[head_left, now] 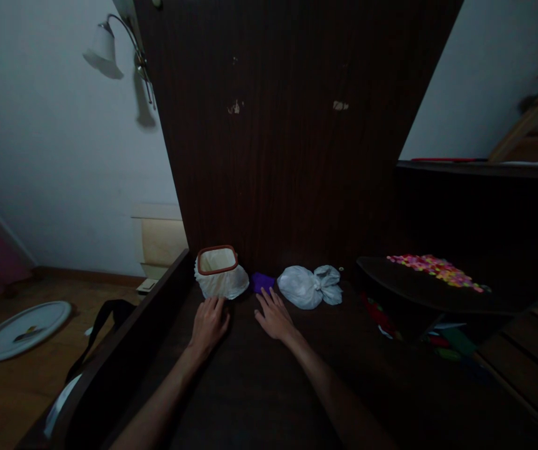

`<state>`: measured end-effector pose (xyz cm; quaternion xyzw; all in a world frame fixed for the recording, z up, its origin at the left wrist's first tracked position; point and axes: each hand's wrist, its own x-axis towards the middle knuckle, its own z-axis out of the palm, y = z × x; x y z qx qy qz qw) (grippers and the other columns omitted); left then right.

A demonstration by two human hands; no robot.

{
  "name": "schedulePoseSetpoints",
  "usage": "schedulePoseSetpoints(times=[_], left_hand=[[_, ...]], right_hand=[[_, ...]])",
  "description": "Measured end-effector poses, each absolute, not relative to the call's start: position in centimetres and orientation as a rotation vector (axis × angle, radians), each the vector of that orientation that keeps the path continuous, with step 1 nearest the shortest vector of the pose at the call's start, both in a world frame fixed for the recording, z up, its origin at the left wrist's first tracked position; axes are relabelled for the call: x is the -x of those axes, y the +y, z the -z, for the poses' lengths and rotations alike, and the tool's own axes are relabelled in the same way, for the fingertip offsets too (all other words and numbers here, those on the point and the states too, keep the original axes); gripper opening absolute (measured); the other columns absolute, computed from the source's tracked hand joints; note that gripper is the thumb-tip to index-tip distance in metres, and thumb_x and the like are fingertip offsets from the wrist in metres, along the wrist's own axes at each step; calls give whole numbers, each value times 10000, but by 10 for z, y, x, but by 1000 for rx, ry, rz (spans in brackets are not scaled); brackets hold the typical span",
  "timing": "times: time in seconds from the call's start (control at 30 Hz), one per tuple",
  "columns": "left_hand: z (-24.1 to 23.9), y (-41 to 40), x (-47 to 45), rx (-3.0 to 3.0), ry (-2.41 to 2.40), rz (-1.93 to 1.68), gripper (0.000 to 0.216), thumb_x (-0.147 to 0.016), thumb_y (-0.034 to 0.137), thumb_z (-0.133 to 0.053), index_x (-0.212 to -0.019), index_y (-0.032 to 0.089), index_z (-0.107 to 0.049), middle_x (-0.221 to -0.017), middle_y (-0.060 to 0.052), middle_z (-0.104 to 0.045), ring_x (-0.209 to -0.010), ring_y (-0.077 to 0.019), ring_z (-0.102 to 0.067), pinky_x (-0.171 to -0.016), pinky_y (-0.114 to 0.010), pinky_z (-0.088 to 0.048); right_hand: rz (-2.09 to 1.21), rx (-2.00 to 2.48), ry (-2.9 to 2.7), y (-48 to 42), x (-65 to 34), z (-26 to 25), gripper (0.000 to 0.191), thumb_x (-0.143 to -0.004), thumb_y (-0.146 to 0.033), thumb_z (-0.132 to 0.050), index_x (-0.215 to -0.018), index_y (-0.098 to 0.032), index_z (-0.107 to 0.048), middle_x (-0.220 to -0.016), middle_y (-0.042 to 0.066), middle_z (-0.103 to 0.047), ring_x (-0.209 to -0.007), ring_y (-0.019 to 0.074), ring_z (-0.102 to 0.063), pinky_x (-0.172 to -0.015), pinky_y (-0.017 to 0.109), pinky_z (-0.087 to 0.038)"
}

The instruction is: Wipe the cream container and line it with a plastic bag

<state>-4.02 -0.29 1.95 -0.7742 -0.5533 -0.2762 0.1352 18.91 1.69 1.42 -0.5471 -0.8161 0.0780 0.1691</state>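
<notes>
On the dark wooden desktop, my left hand point(210, 324) rests palm down, thumb apart and fingers slightly bent. Just beyond its fingertips stands a small bin point(218, 272) with a reddish-brown rim and a whitish bag lining that bulges around it. My right hand point(274, 314) lies with its fingers spread and holds nothing. Its fingertips reach the near edge of a flat purple piece point(262, 282); whether they touch it I cannot tell. A knotted white plastic bag point(307, 287), with something inside, lies to the right of the purple piece.
A tall dark panel point(287, 156) rises behind the desktop, and a raised side board point(142, 331) runs along the left. Small pink and yellow pieces point(437, 270) cover a shelf at right. A white round lid point(22, 331) lies on the floor.
</notes>
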Motion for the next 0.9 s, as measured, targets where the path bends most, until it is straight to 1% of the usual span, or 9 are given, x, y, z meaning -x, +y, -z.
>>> schedulePoseSetpoints(times=[0.17, 0.27, 0.4, 0.5, 0.6, 0.7, 0.9], left_hand=[[-17, 3, 36, 2313, -1579, 801, 270, -969, 225, -447, -1101, 195, -680, -906, -117, -689, -863, -260, -662, -802, -350, -523], [-15, 9, 33, 2363, -1566, 766, 293, -987, 247, -438, -1148, 205, -679, -855, -95, -697, -809, -230, -674, -749, -298, -521], [-14, 18, 34, 2404, -1555, 712, 326, -959, 178, -445, -1184, 200, -680, -830, -91, -710, -758, -218, -683, -676, -269, -495], [-15, 22, 36, 2409, -1554, 693, 312, -924, 141, -475, -1134, 196, -699, -831, -98, -717, -737, -225, -686, -656, -275, -481], [-16, 21, 38, 2389, -1570, 692, 262, -930, 158, -477, -1038, 187, -713, -768, -97, -706, -703, -228, -682, -632, -279, -464], [-17, 17, 40, 2352, -1596, 696, 261, -954, 185, -449, -960, 184, -709, -729, -101, -700, -683, -229, -681, -609, -277, -445], [-23, 8, 45, 2293, -1655, 679, 237, -950, 191, -453, -913, 178, -686, -771, -115, -731, -664, -227, -693, -549, -262, -386]], right_hand=[[-221, 1556, -2328, 18, -189, -14, 581, -1002, -386, -418, -1512, -113, -475, -1644, 122, -333, -1549, 335, -211, -1236, 480, -234], [-224, 1551, -2334, 18, -190, -14, 586, -1003, -389, -413, -1515, -108, -470, -1647, 126, -325, -1548, 341, -208, -1237, 486, -228], [-228, 1552, -2335, 18, -190, -15, 589, -1000, -385, -413, -1519, -111, -463, -1653, 117, -316, -1551, 340, -198, -1234, 483, -234], [-232, 1556, -2335, 18, -191, -16, 584, -998, -377, -417, -1516, -112, -467, -1653, 118, -314, -1553, 329, -196, -1233, 475, -237], [-242, 1556, -2336, 18, -191, -18, 585, -996, -378, -421, -1515, -114, -468, -1653, 118, -314, -1553, 329, -195, -1234, 478, -233], [-260, 1560, -2336, 18, -191, -19, 596, -994, -386, -422, -1520, -108, -459, -1656, 118, -307, -1551, 345, -192, -1234, 487, -232], [-283, 1572, -2336, 18, -191, -18, 603, -997, -388, -416, -1538, -121, -433, -1670, 96, -276, -1560, 333, -159, -1241, 484, -218]])
